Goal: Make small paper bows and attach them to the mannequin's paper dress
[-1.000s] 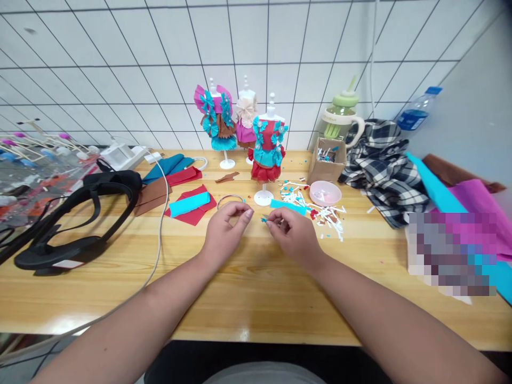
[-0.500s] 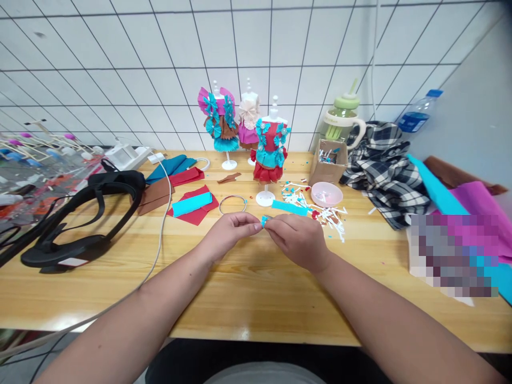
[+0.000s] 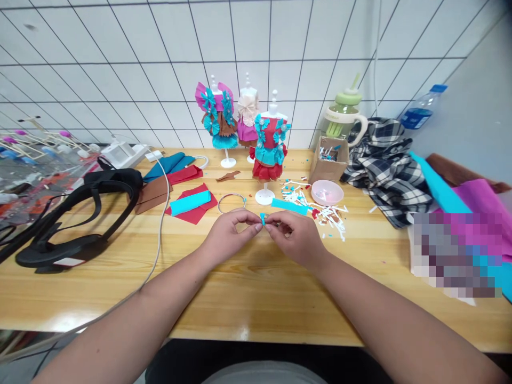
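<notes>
standing here, the left hand (image 3: 228, 234) and right hand (image 3: 298, 234) both have their grip pinched closed on a blue scrap (image 3: 263, 217), over the counter (image 3: 240, 298). front form (image 3: 270, 141)'s already dressed, but this bit's loose, so i'd say unfinished.

head: sole view, worn on head | faces forward and down, across tabletop (image 3: 256, 298) to wall (image 3: 290, 34) | near; left hand (image 3: 232, 232) and right hand (image 3: 298, 234) just below mid-frame
</notes>
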A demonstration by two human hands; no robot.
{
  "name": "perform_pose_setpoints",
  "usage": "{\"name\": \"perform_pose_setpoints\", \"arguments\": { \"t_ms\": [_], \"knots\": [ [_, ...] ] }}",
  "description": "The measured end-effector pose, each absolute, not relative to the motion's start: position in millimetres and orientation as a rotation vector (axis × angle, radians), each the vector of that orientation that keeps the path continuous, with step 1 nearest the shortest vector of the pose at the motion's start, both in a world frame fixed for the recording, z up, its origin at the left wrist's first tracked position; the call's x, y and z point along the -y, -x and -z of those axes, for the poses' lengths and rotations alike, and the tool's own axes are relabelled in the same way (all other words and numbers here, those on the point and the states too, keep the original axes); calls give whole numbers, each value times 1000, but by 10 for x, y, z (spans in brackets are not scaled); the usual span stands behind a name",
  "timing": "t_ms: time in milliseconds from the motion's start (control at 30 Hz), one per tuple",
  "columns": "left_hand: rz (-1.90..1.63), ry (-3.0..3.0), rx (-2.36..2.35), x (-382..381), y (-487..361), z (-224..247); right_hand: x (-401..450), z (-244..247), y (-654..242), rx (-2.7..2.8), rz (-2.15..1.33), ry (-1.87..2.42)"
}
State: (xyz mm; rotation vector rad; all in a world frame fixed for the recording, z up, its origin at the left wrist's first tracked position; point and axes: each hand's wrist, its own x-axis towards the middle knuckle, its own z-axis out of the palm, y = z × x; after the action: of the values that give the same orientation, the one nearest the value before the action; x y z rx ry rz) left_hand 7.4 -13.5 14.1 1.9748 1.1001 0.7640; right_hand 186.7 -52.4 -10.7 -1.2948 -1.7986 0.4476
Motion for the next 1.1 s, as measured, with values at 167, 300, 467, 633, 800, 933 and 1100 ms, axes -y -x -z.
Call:
{"name": "perform_pose_setpoints", "arguments": {
  "t_ms": [167,300,467,633,800,933,1100],
  "knots": [
    [-764,-2037,-1140,128,-77,-114,557,80,-1836,1825,-367,1359],
    [-778,-2091,-1146,133,-89,-103,567,67,-1810,1782,-367,1423],
    [-791,-2053,-1135,146,-104,-111,544,68,-1817,1746,-444,1436],
    [-752,-1765,-1035,122,-101,-82,519,78,-1821,1699,-552,1388],
    [-742,-1612,-990,96,-102,-47,466,108,-1801,1369,-1094,1339],
    [-691,-1666,-1019,98,-104,-47,427,103,-1801,1184,-1358,1287],
    [-658,-1788,-1108,91,-85,-73,415,105,-1852,1356,-1242,1382]
  ]
}}
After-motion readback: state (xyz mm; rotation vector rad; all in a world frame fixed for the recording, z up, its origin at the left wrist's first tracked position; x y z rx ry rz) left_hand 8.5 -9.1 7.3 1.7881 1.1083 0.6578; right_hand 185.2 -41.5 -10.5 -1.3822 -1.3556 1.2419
